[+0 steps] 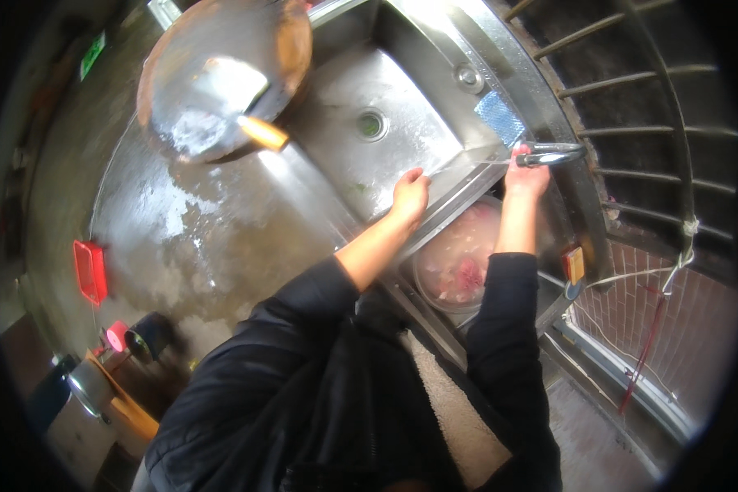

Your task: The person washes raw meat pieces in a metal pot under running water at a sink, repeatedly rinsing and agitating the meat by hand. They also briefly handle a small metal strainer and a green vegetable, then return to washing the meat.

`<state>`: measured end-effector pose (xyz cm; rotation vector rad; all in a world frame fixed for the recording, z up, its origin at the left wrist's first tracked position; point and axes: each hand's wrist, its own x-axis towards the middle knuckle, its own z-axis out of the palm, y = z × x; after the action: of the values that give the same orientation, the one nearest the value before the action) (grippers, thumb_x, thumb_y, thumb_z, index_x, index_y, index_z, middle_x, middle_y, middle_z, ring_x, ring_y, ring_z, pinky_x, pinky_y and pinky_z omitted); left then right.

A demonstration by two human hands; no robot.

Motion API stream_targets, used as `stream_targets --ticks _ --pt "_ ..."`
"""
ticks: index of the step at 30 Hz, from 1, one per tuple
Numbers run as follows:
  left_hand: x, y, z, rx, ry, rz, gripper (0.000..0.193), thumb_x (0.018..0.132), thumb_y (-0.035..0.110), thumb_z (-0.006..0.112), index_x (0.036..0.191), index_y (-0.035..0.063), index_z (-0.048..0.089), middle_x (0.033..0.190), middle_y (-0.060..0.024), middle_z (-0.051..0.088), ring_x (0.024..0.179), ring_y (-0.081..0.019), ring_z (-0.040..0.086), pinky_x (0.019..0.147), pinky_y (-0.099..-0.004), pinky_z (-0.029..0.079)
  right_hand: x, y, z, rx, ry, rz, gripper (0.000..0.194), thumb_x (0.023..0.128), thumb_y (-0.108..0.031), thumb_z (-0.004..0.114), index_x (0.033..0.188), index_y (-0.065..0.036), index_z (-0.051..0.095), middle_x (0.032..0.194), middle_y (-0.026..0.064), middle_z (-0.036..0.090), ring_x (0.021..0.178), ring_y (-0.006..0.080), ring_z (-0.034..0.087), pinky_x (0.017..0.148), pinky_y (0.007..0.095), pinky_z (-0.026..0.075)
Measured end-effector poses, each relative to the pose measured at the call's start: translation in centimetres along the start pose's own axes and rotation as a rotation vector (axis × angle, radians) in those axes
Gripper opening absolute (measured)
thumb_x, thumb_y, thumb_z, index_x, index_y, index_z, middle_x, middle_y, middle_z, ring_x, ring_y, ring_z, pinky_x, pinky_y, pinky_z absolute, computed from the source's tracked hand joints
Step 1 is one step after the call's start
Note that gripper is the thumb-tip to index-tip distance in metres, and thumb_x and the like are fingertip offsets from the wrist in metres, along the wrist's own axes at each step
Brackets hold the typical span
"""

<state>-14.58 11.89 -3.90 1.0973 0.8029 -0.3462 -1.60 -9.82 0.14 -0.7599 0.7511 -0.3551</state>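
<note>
My right hand (pixel 526 175) is at the faucet (pixel 550 155) on the back rim of a double stainless steel sink; its fingers are partly hidden by the metal, so their grip is unclear. A thin stream seems to run left from the spout. Over the near edge of the left basin (pixel 400 80), my left hand (pixel 412 194) is curled, and whether it holds anything cannot be made out. Between my forearms, a round bowl (pixel 433 277) of cloudy liquid with pinkish pieces sits in the other basin. Green scraps lie in the drain (pixel 371 125).
A large wok (pixel 221 80) with an orange-tipped handle rests left of the basin. A blue mesh cloth (pixel 499 118) lies by the faucet, a yellow sponge (pixel 574 264) at the sink's right corner. Metal bars (pixel 627 131) stand behind. A red plastic basket (pixel 90 270) is far left.
</note>
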Motion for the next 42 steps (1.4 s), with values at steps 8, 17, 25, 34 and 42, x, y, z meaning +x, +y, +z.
stream_targets --ticks 8,17,25,34,42 --pt "-9.8 4.6 -16.5 0.023 -0.065 0.361 0.039 0.095 0.018 0.05 0.128 -0.0029 0.049 0.12 -0.0145 0.061 0.103 -0.0222 0.062 0.09 -0.0341 0.05 -4.1 -2.9 -1.3 0.113 0.031 -0.241 0.053 0.098 -0.029 0.035 0.13 0.013 0.033 0.133 0.0267 0.044 0.116 0.0343 0.054 0.1 0.046 0.045" --pt "-6.6 -5.7 -40.3 -0.07 0.544 0.157 0.03 0.091 0.012 0.053 0.117 -0.0033 0.055 0.088 -0.0094 0.063 0.071 -0.014 0.06 0.059 -0.0243 0.048 -11.2 15.5 -4.0 -1.119 -0.705 0.028 0.012 0.087 -0.012 0.058 0.09 -0.004 0.065 0.076 0.0088 0.066 0.072 0.0179 0.063 0.062 0.0294 0.051" --pt "-6.3 -12.5 -53.3 0.173 0.443 -0.228 0.023 0.091 0.014 0.053 0.108 0.0003 0.059 0.078 -0.0046 0.059 0.063 -0.0155 0.059 0.052 -0.0255 0.045 -10.0 35.4 -2.4 -2.16 -1.403 -0.065 0.022 0.081 -0.018 0.056 0.091 -0.005 0.07 0.094 0.0182 0.066 0.09 0.0356 0.063 0.079 0.0448 0.05" --pt "-9.7 -11.0 -57.5 0.28 0.478 -0.388 0.025 0.09 0.016 0.054 0.109 0.0003 0.058 0.079 -0.0043 0.058 0.064 -0.0139 0.057 0.052 -0.0257 0.045 -6.0 40.3 7.0 -1.921 -1.061 -0.908 0.018 0.079 -0.012 0.054 0.091 -0.006 0.065 0.099 0.016 0.058 0.1 0.0336 0.054 0.083 0.0439 0.045" --pt "-8.6 -8.7 -57.3 0.314 0.378 -0.363 0.034 0.091 0.017 0.057 0.118 -0.0031 0.055 0.09 -0.009 0.063 0.074 -0.017 0.062 0.06 -0.0266 0.05 -4.9 36.4 2.4 -2.079 -0.915 -0.98 0.013 0.076 -0.011 0.057 0.086 -0.007 0.063 0.091 0.0102 0.057 0.095 0.027 0.055 0.079 0.0403 0.045"
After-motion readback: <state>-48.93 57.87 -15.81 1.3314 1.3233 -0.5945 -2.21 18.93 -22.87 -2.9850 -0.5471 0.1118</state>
